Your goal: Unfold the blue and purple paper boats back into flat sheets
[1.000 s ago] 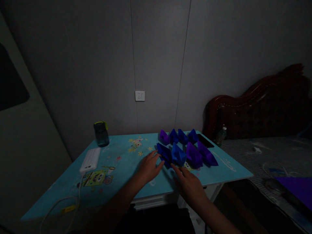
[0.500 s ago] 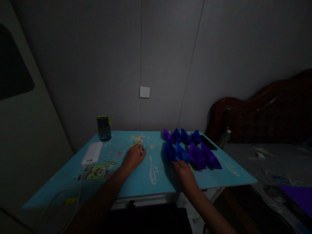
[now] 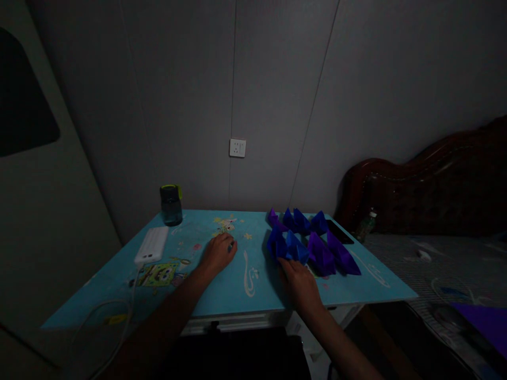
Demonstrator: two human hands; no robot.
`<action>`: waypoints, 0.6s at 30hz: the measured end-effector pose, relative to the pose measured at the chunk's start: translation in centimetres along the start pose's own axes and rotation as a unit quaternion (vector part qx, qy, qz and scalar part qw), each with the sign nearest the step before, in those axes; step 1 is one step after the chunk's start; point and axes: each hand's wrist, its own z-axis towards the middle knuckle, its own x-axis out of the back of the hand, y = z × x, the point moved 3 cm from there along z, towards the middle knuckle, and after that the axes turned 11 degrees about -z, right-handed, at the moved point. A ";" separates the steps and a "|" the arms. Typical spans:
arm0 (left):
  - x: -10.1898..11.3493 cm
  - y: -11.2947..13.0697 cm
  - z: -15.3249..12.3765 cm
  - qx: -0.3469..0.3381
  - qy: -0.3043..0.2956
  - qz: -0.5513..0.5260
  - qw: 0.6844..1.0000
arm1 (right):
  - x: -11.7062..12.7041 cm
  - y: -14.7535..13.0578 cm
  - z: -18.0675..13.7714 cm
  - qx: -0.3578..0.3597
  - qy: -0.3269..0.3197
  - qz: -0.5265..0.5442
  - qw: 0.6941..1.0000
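Across the pale-blue printed tabletop (image 3: 222, 298), your curled left hand (image 3: 218, 253) has drawn back from the dark-blue folded-paper boat (image 3: 276, 243), leaving only your right hand (image 3: 300, 282) at it; whether either grips is unclear.

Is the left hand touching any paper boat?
No, a strip of light-blue tabletop shows between the left hand and the nearest blue paper boat.
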 end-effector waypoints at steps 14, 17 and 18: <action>0.6 -0.2 0.0 0.016 0.029 -0.042 0.999 | 2.6 -7.7 2.4 0.079 -0.051 0.140 0.986; 1.4 -1.1 -0.1 0.046 0.052 -0.037 0.997 | 1.1 -9.8 7.1 0.027 -0.061 0.180 0.981; 1.6 -1.5 -0.2 0.059 0.048 -0.029 0.997 | 0.2 -10.3 8.7 0.005 -0.067 0.193 0.979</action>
